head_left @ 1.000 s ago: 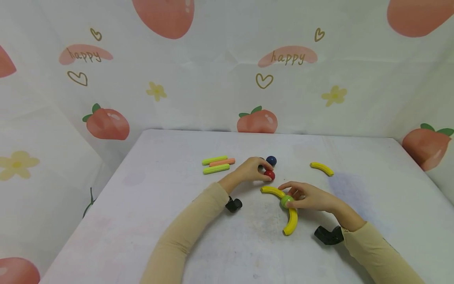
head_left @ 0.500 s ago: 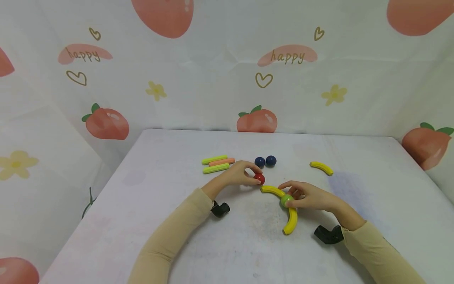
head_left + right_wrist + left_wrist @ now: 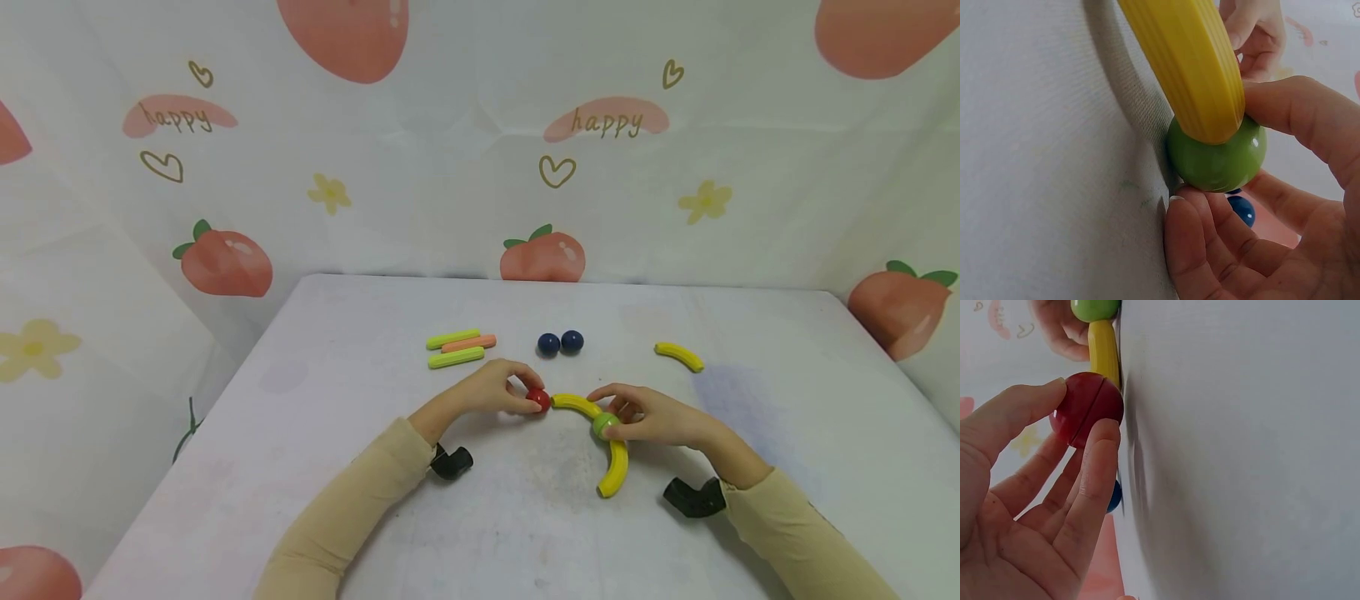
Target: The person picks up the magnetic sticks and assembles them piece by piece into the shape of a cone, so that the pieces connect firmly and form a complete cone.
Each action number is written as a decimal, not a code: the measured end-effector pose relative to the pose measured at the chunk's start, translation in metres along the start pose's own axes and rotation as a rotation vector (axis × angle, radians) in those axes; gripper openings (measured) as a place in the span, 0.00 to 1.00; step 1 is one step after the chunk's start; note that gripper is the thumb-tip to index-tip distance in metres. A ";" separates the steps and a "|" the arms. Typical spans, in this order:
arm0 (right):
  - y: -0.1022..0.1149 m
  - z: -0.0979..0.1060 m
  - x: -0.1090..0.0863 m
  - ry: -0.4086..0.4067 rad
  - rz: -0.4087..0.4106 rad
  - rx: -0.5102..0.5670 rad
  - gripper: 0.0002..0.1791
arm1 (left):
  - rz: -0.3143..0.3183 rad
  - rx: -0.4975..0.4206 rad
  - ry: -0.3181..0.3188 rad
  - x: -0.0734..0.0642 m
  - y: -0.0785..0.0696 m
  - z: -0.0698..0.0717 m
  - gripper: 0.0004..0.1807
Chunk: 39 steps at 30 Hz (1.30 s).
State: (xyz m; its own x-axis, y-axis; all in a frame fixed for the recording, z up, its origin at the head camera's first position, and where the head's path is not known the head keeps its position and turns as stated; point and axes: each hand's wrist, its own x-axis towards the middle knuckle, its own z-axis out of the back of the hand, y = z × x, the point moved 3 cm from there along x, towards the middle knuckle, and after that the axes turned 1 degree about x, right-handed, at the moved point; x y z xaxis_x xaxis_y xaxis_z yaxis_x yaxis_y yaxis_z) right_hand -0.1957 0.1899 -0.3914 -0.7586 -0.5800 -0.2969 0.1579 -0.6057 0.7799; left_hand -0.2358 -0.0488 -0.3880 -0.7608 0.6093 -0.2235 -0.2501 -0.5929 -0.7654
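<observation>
My left hand (image 3: 491, 389) pinches a red ball (image 3: 1088, 407) between thumb and fingers; a thin seam line runs across it. The ball sits at the free end of a curved yellow stick (image 3: 576, 403); whether they touch I cannot tell. That stick's other end meets a green ball (image 3: 1219, 164), which my right hand (image 3: 658, 415) pinches with thumb and fingertips. From the green ball a second curved yellow stick (image 3: 616, 471) extends toward the near side. Part of the green ball is hidden by this stick in the right wrist view.
Two dark blue balls (image 3: 560, 342) lie side by side beyond the hands. Back left are two yellow-green sticks (image 3: 457, 357) and an orange one (image 3: 469, 343). Another curved yellow stick (image 3: 679, 357) lies at the right. Black wrist devices (image 3: 452, 463) hang by both sleeves. A printed cloth stands behind the white table (image 3: 360, 333).
My left hand has carried the red ball leftward and nearer, from beside the blue balls to the yellow stick's end. Both blue balls are now uncovered. The right hand stays put.
</observation>
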 end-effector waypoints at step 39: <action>0.003 -0.002 -0.001 -0.029 0.003 -0.010 0.28 | -0.011 0.042 -0.010 0.000 -0.008 -0.003 0.16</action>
State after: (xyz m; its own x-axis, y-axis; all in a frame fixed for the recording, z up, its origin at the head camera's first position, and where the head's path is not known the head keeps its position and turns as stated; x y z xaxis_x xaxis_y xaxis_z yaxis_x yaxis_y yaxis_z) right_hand -0.1938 0.1877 -0.3900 -0.7763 -0.5655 -0.2786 0.1663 -0.6099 0.7749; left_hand -0.2318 -0.0422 -0.3834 -0.7639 0.6105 -0.2094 -0.2827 -0.6081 -0.7418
